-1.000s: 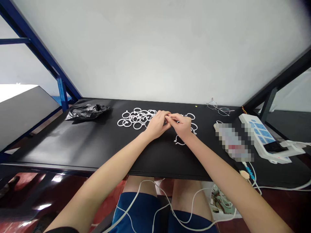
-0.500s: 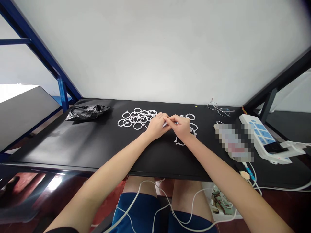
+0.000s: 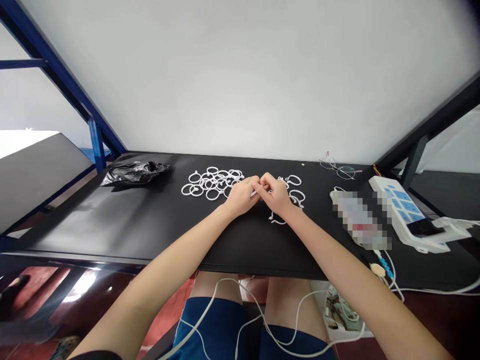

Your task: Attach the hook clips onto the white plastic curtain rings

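Over the black table (image 3: 123,220), my left hand (image 3: 243,195) and my right hand (image 3: 275,194) meet with their fingertips together. Both are closed around a white curtain ring (image 3: 254,193); only a sliver of it shows between the fingers, which cover the rest. Left of my left hand lies a pile of white curtain rings (image 3: 212,194), each closed and some with a small knob. Several more white rings (image 3: 295,180) are beside and partly behind my right hand, and some of these look opened, with a gap in the loop.
A crumpled black plastic bag (image 3: 137,173) lies at the left. To the right are eyeglasses (image 3: 345,172), a blurred-out phone (image 3: 358,220) on a cable, and a white power strip (image 3: 403,207) with a plug. White cables (image 3: 262,320) hang across my lap.
My hands stay together in nearly the same place. The right hand's fingers have curled and shifted slightly left, and less of the ring shows between them.
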A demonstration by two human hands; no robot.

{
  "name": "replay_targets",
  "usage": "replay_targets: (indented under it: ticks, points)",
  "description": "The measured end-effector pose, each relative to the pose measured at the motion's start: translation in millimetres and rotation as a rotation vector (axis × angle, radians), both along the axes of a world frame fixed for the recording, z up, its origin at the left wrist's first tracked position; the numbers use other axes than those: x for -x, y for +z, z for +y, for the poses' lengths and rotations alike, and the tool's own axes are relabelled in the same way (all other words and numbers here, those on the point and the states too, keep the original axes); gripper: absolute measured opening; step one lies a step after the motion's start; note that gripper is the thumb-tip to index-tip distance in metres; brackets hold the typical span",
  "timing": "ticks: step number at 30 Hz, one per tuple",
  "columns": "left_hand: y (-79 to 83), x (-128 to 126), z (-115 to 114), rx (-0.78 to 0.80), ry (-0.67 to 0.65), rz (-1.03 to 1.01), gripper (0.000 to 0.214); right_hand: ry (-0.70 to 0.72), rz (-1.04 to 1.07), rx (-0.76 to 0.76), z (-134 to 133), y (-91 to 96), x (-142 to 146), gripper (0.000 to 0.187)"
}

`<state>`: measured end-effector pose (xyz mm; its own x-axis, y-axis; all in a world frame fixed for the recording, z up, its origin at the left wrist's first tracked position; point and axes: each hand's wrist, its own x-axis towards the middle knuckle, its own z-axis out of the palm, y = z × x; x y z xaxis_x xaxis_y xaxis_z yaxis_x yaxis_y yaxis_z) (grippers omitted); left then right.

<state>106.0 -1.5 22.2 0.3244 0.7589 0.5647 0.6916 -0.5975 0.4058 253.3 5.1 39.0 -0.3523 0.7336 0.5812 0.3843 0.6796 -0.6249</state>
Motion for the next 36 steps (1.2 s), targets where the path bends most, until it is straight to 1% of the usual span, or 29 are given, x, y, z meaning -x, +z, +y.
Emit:
replay_targets:
  ticks: [3, 6, 12, 16, 24, 36]
  points:
    - [0.5, -0.9, -0.6, 0.018, -0.003, 0.008, 0.021, 0.003, -0.024, -0.052, -0.4, 1.7, -0.3, 0.036]
    - [0.5, -1.1, -0.7, 0.000, -0.015, 0.005, 0.020, -0.007, -0.026, -0.098, -1.9, 2.8, 0.0, 0.036]
    - [1.3, -0.8, -1.2, -0.002, -0.034, -0.010, 0.019, -0.033, -0.024, -0.130, -2.9, 1.7, 0.6, 0.036]
    - [1.4, -0.7, -1.5, 0.006, -0.040, -0.013, 0.018, -0.037, -0.024, -0.128, -2.6, 1.8, 1.3, 0.037]
    - [2.1, 0.0, -1.6, 0.010, -0.058, 0.002, 0.015, -0.077, -0.034, -0.075, -3.7, 1.9, 1.9, 0.041]
    - [2.5, 0.6, -1.4, 0.031, -0.055, -0.004, 0.017, -0.068, -0.028, -0.067, -3.6, 1.8, 2.4, 0.040]
